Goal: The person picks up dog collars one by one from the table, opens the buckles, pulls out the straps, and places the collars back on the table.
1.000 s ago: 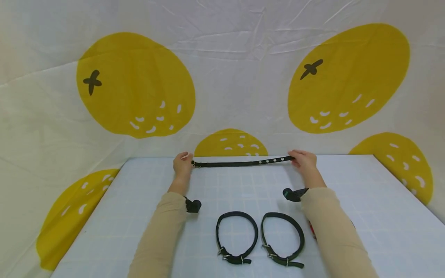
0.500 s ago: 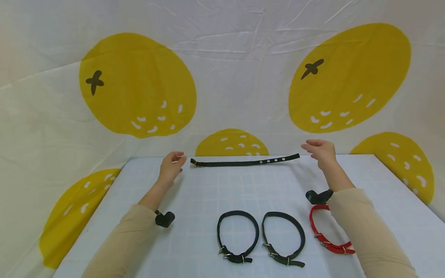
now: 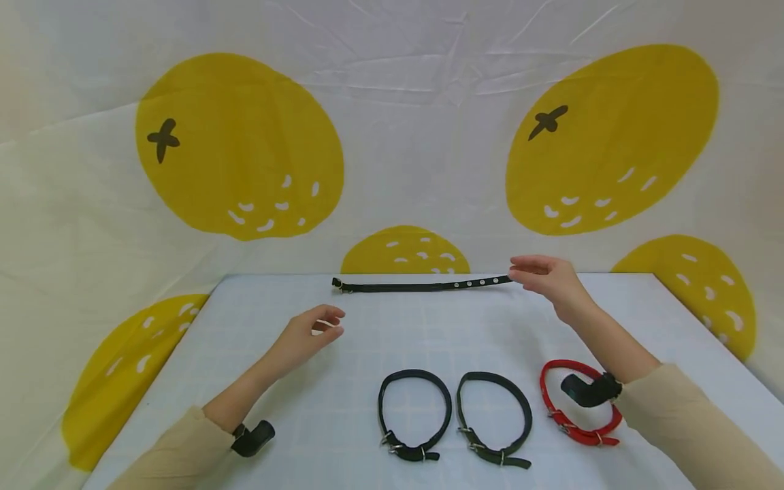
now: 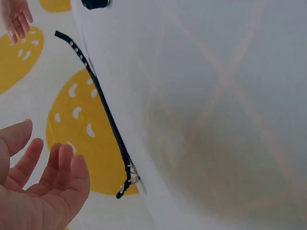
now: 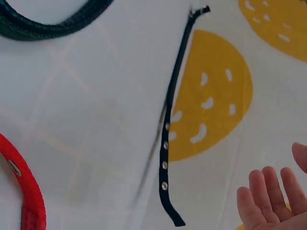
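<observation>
Right grip hovers near the black strap, by its eyeleted end.

On the table, the far strap runs left to right along the far edge, before the hanging cloth. Nearer, three loops form a row: the left collar, the middle collar just to its right, and the right collar just beyond that. The left hand is left of the row, nearer than the far strap and apart from it. The right hand is beside the far strap's right end, also apart, farther than the right collar.
</observation>
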{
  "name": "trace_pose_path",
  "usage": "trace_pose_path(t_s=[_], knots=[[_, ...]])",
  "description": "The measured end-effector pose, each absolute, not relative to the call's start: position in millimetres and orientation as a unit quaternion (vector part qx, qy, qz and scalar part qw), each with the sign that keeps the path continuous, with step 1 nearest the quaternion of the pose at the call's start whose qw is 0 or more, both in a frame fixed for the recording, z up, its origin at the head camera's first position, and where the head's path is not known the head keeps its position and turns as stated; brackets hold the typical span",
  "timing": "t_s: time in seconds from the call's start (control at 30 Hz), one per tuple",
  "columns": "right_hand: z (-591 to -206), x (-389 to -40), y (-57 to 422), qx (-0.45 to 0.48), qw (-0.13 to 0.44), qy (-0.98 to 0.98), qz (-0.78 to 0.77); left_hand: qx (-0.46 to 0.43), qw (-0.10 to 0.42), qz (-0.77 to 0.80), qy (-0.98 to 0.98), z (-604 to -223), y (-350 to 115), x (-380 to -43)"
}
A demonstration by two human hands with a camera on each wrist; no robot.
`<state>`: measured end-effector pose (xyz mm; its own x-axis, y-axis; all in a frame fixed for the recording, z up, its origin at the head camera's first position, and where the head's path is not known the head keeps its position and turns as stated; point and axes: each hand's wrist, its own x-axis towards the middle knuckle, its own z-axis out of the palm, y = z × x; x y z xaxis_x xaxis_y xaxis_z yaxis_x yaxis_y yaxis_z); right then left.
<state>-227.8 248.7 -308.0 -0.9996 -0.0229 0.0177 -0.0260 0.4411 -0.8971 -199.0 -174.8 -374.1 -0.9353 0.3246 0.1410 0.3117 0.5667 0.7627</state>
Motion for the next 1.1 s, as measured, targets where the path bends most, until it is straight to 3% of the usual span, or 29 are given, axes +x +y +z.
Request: trace_pose_path(t_s=[0.37, 0.67, 0.97, 1.1], knots=[[-331, -190, 210, 0.105, -0.044, -0.853, 0.510, 0.291, 0.041, 0.385, 0.875, -376, -154, -162], [-347, -166, 181, 0.169, -0.137, -0.825, 0.522, 0.394, 0.055, 0.316, 0.861, -380, -129, -142], [-368, -150, 160, 0.251, -0.185, -0.807, 0.502, 0.444, 0.017, 0.249, 0.861, -398, -114, -128], [-377, -146, 155, 0.290, -0.175, -0.810, 0.479, 0.517, -0.033, 0.201, 0.831, -406, -108, -125]])
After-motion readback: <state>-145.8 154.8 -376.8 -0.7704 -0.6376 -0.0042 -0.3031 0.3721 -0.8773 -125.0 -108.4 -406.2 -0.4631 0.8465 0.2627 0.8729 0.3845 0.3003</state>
